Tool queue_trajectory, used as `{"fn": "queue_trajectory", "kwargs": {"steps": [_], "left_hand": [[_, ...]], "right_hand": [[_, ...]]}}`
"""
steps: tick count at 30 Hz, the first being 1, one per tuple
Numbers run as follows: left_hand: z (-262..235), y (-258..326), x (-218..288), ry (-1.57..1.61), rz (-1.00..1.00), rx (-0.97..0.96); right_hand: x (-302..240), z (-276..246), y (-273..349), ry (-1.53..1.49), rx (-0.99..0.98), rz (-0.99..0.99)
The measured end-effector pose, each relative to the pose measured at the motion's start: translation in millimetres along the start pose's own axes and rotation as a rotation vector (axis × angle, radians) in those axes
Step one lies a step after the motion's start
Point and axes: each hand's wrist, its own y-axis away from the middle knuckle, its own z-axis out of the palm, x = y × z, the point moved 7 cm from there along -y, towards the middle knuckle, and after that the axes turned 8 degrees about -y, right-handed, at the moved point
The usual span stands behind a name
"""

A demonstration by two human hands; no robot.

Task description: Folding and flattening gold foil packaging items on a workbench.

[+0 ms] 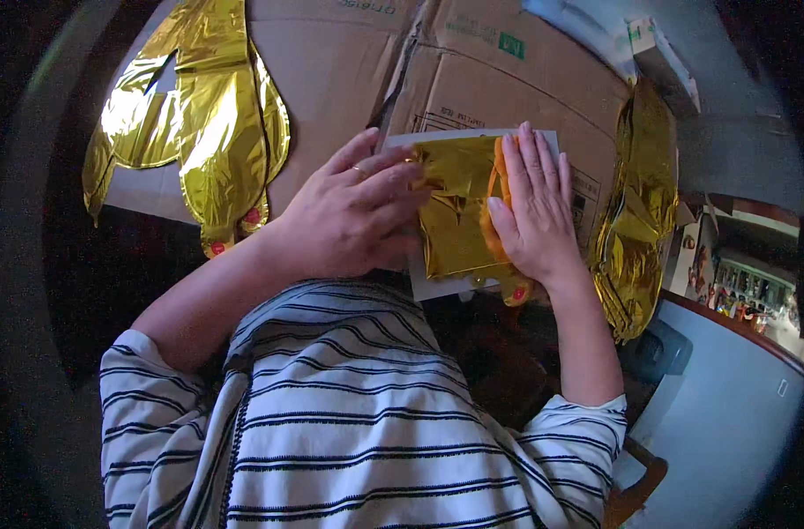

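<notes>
A folded gold foil piece (456, 234), probably a flat foil balloon, lies on a white sheet (430, 288) in front of me. My right hand (538, 207) rests flat on its right side, fingers stretched out and close together. Under that hand's edge runs an orange strip (493, 231), partly hidden. My left hand (358, 207), a ring on one finger, is at the foil's left edge with its fingers apart; their tips are blurred, so I cannot tell whether they touch it. A gold tab with a red dot (518, 294) sticks out below the foil.
Brown cardboard (331, 88) with a seam covers the work surface. Unfolded gold foil (221, 123) hangs over its left front edge. More gold foil (631, 220) is piled along the right edge. Beyond stand a white cabinet (728, 388) and a shelf with small items (750, 295).
</notes>
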Motion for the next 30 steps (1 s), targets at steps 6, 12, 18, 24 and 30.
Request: {"fn": "queue_trajectory", "kwargs": {"steps": [6,12,18,24,30], "left_hand": [[-7,7,-5,-0.049,-0.011,0.026],[-13,-8,-11,0.083,-0.174,0.051],[3,-26,-11,0.125,-0.375,0.111],[6,-12,-15,0.086,-0.358,0.101],[-5,5,-45,0.369,-0.463,0.229]], "right_hand": [[0,0,3,-0.006,0.009,0.004],[-2,-2,4,-0.028,0.011,0.062],[-8,-5,5,-0.150,0.072,0.094],[12,-19,12,-0.468,0.167,0.100],[35,-48,1,-0.570,0.229,0.109]]}}
